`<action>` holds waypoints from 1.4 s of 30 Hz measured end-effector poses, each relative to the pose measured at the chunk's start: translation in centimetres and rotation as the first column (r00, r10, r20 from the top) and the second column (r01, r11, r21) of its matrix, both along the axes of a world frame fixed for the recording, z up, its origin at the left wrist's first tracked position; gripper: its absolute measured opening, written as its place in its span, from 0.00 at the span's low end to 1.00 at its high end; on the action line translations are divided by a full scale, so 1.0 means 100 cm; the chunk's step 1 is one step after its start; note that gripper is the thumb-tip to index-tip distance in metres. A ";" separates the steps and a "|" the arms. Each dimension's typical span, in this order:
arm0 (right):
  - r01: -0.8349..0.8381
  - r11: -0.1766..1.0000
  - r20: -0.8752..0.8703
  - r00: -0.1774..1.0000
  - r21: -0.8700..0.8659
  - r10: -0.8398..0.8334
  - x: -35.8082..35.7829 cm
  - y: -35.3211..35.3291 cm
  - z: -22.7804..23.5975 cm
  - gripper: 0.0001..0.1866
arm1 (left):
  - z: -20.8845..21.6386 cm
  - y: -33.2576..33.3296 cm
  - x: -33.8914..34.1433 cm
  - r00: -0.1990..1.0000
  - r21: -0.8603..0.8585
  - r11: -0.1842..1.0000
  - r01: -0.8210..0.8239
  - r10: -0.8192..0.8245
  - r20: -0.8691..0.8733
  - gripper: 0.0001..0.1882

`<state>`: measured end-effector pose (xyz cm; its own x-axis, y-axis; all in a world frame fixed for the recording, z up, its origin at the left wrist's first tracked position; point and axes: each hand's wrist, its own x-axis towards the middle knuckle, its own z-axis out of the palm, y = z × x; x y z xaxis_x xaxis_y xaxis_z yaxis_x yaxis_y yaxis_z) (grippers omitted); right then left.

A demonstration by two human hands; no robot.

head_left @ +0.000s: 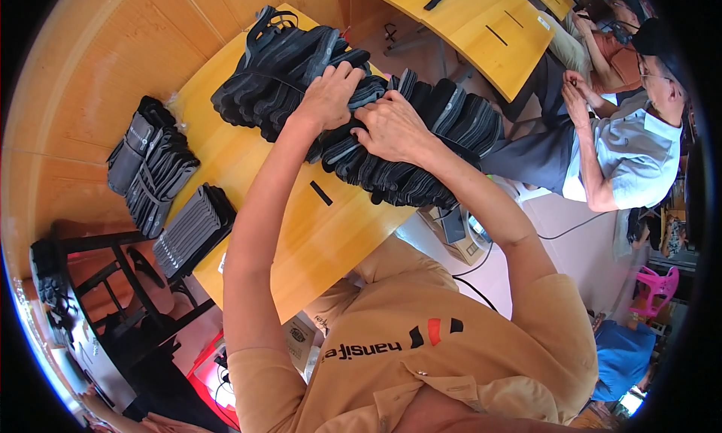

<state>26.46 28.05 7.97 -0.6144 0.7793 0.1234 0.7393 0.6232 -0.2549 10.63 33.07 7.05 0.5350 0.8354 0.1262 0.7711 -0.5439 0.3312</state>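
Two long bundles of black and grey folded fabric pieces lie on the far part of a yellow wooden table (252,177): a left bundle (263,91) and a right bundle (402,181). Dark bands cross both. My left hand (329,98) bends its fingers over fabric where the bundles meet. Close beside it, my right hand (395,128) grips the near end of the right bundle, thumb toward the left hand. The fabric under my fingertips is partly hidden. A short black strip (321,193) lies flat on the table nearer to me.
A banded stack of dark fabric pieces (150,166) and a smaller stack (195,230) sit at the table's left edge. Wood panelling (113,65) rises behind. Another yellow table (481,27) stands far right, with seated people beside it. A cardboard box (459,245) is on the floor.
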 end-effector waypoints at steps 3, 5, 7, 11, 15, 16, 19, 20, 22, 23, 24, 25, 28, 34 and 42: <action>0.009 0.999 0.080 0.997 -0.036 -0.006 0.001 -0.001 0.002 0.17 | -0.011 -0.001 0.000 0.978 0.140 0.990 0.017 0.013 -0.210 0.29; 0.001 1.000 0.062 0.998 -0.021 0.001 0.002 0.000 0.000 0.16 | -0.021 0.004 -0.001 0.956 0.241 0.971 0.006 0.065 -0.286 0.31; -0.007 1.000 0.046 0.999 -0.007 0.007 0.002 0.001 0.000 0.16 | -0.024 0.016 -0.007 0.906 0.324 0.946 -0.008 0.144 -0.397 0.32; 0.015 1.000 0.044 0.999 0.009 -0.015 0.002 0.001 -0.002 0.13 | -0.027 0.035 -0.010 0.896 0.222 0.974 -0.053 0.144 -0.419 0.24; 0.054 0.995 0.042 0.997 0.087 -0.058 0.000 -0.005 0.003 0.12 | -0.034 0.055 -0.019 0.903 0.254 0.965 -0.071 0.171 -0.395 0.23; 0.055 0.995 0.043 0.997 0.086 -0.059 0.001 -0.005 0.002 0.12 | -0.030 0.058 -0.020 0.901 0.204 0.974 -0.098 0.174 -0.398 0.24; 0.070 0.989 -0.019 0.997 0.128 -0.068 0.002 -0.004 0.000 0.11 | -0.026 0.066 -0.022 0.902 0.154 0.981 -0.117 0.170 -0.397 0.25; 0.070 0.989 -0.003 0.998 0.132 -0.071 0.001 -0.002 0.000 0.11 | -0.024 0.069 -0.022 0.900 0.132 0.982 -0.135 0.177 -0.398 0.25; 0.072 0.988 0.011 0.997 0.136 -0.074 0.002 0.000 0.000 0.11 | -0.022 0.067 -0.019 0.902 0.129 0.984 -0.125 0.166 -0.399 0.25; 0.090 0.992 0.014 0.996 0.087 -0.092 0.002 0.002 -0.001 0.12 | -0.021 0.065 -0.017 0.903 0.127 0.985 -0.118 0.160 -0.400 0.25; 0.108 0.993 0.017 0.994 0.038 -0.109 0.002 0.003 -0.001 0.13 | -0.020 0.062 -0.015 0.891 0.150 0.983 -0.110 0.165 -0.423 0.24; 0.115 0.993 0.017 0.993 0.035 -0.115 0.001 0.005 0.000 0.13 | -0.019 0.059 -0.015 0.892 0.147 0.984 -0.104 0.158 -0.424 0.24; 0.149 0.983 0.158 0.979 -0.106 -0.132 -0.007 0.020 0.006 0.17 | -0.018 0.057 -0.016 0.916 0.112 0.990 -0.091 0.127 -0.381 0.25; 0.072 0.926 0.359 0.930 -0.372 0.072 -0.022 0.051 0.011 0.37 | -0.006 0.052 0.000 0.880 -0.010 0.986 -0.169 0.146 -0.451 0.30; 0.100 0.939 0.356 0.934 -0.330 0.026 -0.035 0.045 -0.001 0.26 | -0.006 0.057 0.013 0.829 0.055 0.922 -0.383 0.369 -0.421 0.27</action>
<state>23.01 32.57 7.83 -0.5383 0.7580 -0.3684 0.8403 0.5164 -0.1652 11.89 38.72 6.43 0.1750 0.9824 -0.0652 0.9824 -0.1787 -0.0545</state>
